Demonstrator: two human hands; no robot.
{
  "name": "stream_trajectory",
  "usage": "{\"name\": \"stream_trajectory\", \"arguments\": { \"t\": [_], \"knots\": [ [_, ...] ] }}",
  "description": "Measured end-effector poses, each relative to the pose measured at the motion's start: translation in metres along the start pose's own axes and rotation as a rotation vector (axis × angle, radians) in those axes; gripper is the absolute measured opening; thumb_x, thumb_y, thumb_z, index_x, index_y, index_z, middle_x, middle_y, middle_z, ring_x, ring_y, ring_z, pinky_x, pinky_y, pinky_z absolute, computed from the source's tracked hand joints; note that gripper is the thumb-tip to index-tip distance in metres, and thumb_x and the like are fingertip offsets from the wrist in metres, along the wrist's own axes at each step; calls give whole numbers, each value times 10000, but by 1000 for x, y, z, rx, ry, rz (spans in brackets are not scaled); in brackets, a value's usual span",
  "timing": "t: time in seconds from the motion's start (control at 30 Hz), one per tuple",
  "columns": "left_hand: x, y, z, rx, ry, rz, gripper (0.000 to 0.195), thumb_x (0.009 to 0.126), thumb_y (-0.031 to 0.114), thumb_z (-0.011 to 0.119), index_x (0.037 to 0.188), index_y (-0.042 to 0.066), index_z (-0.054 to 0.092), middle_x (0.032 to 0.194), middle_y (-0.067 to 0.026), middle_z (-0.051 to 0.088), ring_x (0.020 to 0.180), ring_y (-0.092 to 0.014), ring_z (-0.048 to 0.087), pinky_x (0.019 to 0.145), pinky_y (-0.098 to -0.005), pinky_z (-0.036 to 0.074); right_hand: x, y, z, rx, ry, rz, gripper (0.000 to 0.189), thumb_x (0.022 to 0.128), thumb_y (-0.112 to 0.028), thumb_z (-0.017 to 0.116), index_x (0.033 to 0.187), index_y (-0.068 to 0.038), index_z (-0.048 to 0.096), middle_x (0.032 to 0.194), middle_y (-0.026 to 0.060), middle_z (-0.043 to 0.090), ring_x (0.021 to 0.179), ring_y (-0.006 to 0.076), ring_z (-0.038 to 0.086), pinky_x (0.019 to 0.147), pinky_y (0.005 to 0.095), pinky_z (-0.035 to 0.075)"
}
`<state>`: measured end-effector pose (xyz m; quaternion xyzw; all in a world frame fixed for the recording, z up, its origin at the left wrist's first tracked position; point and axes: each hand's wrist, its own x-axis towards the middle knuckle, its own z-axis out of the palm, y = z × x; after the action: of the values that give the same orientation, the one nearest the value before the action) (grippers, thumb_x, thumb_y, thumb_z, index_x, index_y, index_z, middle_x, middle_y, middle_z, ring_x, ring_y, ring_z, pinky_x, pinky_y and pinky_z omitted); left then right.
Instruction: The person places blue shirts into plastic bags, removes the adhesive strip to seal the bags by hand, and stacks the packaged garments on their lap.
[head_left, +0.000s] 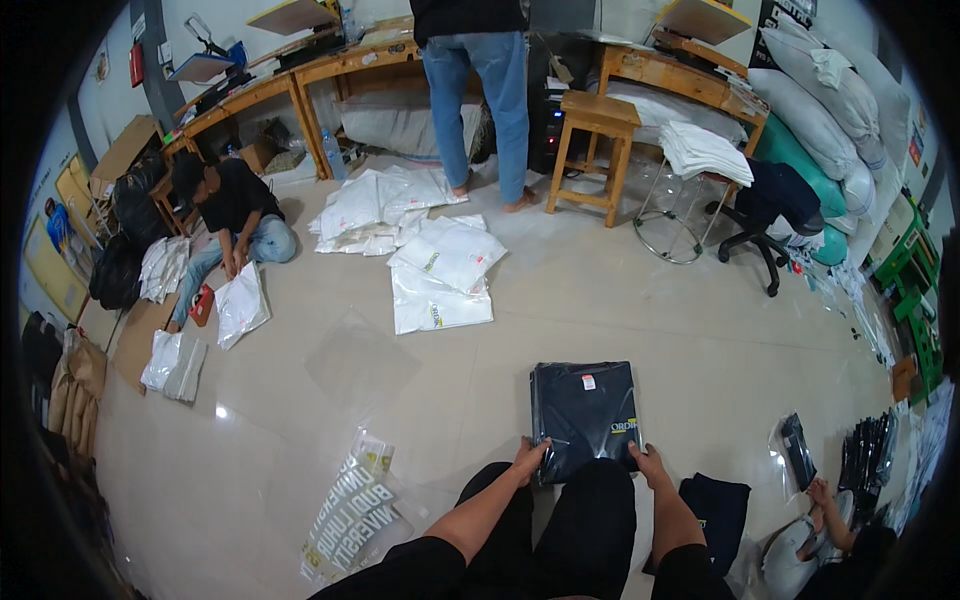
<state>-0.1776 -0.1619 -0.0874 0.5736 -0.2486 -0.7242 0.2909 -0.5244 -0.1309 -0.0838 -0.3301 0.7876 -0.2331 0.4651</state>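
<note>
A stack of folded dark garments in transparent plastic bags (581, 412) is held upright on the floor before my knees. The top one bears a small white-and-red label and a yellow-and-white print. My left hand (530, 457) grips its left edge, thumb on the front. At the opposite edge, my right hand (649, 461) holds it the same way. The fingers behind the stack are hidden. Beside my right forearm lies a folded dark garment (718, 510) without a visible bag. Printed transparent plastic bags (356, 502) are spread on the floor to my left.
Bagged white garments (442, 300) lie in piles ahead. A person (240, 210) sits at the left handling a white packet; another (476, 97) stands at the wooden workbench (360, 61). Close on my right, a third person's hands (821, 495) are near a dark packet (797, 450). A stool (596, 124) stands ahead.
</note>
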Motion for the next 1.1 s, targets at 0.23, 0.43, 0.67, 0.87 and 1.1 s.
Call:
{"name": "stream_trajectory", "arguments": {
  "t": [0.23, 0.43, 0.67, 0.87, 1.1],
  "knots": [
    [-6, 9, 11, 86, -87, -55, 1015, 1007, 579, 603, 1646, -6, 73, 1630, -243, 349, 1507, -353, 377, 1226, -457, 318, 1, -2, 9, 62, -145, 70, 1004, 850, -750, 706, 1465, 21, 517, 1270, 198, 659, 1102, 325, 658, 907, 455, 518],
    [17, -17, -4, 178, -124, -44, 869, 1062, 583, 484, 1650, 30, 163, 1637, -206, 365, 1511, -346, 365, 1229, -473, 300, -6, 13, 30, 179, -96, 40, 906, 844, -702, 764, 1283, 77, 617, 1095, 144, 694, 921, 219, 658, 778, 371, 545],
    [21, -35, 17, 516, -175, -10, 836, 1077, 556, 449, 1608, -48, 219, 1568, -287, 454, 1474, -398, 433, 1200, -456, 351, 41, 212, 41, 848, -243, -158, 553, 977, -443, 670, 1178, 72, 643, 1142, 197, 722, 1010, 264, 698, 847, 394, 564],
    [9, -46, 13, 932, -262, -107, 853, 1049, 518, 515, 1564, -106, 245, 1520, -375, 448, 1451, -436, 445, 1198, -471, 353, -3, 318, 59, 640, -55, -261, 456, 1082, -364, 478, 1152, 52, 651, 1123, 181, 723, 983, 273, 696, 879, 416, 559],
    [-32, -40, 49, 1069, 262, 586, 766, 1051, 371, 554, 1599, -50, 224, 1678, -342, 117, 1565, -439, 202, 1248, -600, 212, -76, 186, 46, -328, 462, -134, 728, 1038, -411, 601, 1533, 77, 382, 1518, 295, 470, 1365, 459, 490, 1160, 464, 389]
  ]
}}
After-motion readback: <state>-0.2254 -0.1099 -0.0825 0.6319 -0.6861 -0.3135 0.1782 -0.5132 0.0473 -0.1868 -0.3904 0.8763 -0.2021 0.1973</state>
